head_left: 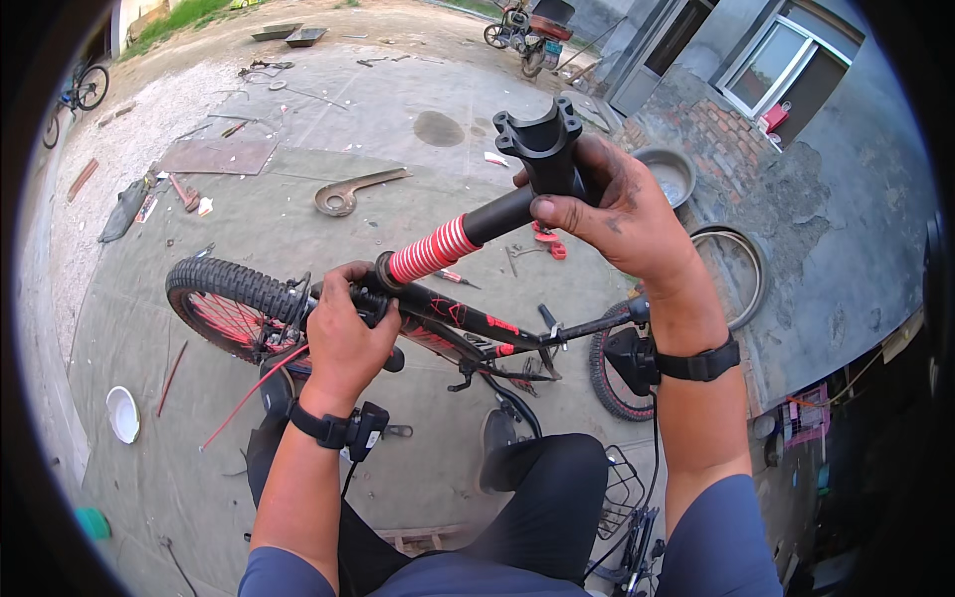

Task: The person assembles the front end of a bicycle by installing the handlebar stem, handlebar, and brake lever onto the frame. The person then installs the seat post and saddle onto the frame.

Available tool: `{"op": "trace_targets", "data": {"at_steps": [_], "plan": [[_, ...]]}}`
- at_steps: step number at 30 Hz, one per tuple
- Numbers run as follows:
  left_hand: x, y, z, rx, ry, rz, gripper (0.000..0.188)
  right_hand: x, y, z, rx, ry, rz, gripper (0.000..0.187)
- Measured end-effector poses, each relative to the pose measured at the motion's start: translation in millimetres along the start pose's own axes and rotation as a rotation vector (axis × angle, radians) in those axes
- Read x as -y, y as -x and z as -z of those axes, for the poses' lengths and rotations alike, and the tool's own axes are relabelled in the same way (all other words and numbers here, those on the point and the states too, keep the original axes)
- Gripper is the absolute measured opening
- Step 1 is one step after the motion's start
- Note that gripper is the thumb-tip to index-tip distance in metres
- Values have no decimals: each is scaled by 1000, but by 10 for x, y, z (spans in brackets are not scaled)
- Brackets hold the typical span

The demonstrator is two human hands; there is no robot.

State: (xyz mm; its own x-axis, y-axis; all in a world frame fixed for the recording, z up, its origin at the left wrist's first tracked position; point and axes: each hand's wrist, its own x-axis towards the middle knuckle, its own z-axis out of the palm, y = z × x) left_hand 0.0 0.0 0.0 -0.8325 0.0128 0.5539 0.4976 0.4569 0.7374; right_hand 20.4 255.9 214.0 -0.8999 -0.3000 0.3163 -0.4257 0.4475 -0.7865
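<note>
My right hand point(637, 204) is closed around a black handlebar stem point(549, 149), thumb in front, fingers partly hidden behind it. The stem's curved clamp faces up, with no bar in it. Below it a black tube point(497, 217) slants down to a red and white ringed section point(433, 249), which ends at the bicycle frame's point(468, 316) head tube opening. My left hand point(348, 333) wraps round the head tube area just below that opening. The bicycle lies tilted, its knobby wheel with red spokes point(194, 289) at left and another wheel point(602, 373) at right.
A rusty chain guard point(338, 197), a screwdriver point(458, 280) and a red rod point(249, 400) lie on the ground mat. A white bowl point(123, 415) is at left. Toward the right wall are a grey basin point(668, 174) and a loose tyre point(753, 279). A motorcycle point(532, 35) stands far back.
</note>
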Motion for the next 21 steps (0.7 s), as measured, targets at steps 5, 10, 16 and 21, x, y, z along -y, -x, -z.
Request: {"op": "trace_targets", "data": {"at_steps": [5,10,16,21], "plan": [[34,-70,55,-9,-21,-23,52,102,-76,40,49,44,-115,51],[10,-27,11,-13,12,4,52,60,-26,68,61,38,-19,50],[13,-14,1,-21,6,14,52,52,4,52,73,-40,-18,51],[5,3,-10,-13,3,11,53,-15,53,90,59,-89,-36,51]]}}
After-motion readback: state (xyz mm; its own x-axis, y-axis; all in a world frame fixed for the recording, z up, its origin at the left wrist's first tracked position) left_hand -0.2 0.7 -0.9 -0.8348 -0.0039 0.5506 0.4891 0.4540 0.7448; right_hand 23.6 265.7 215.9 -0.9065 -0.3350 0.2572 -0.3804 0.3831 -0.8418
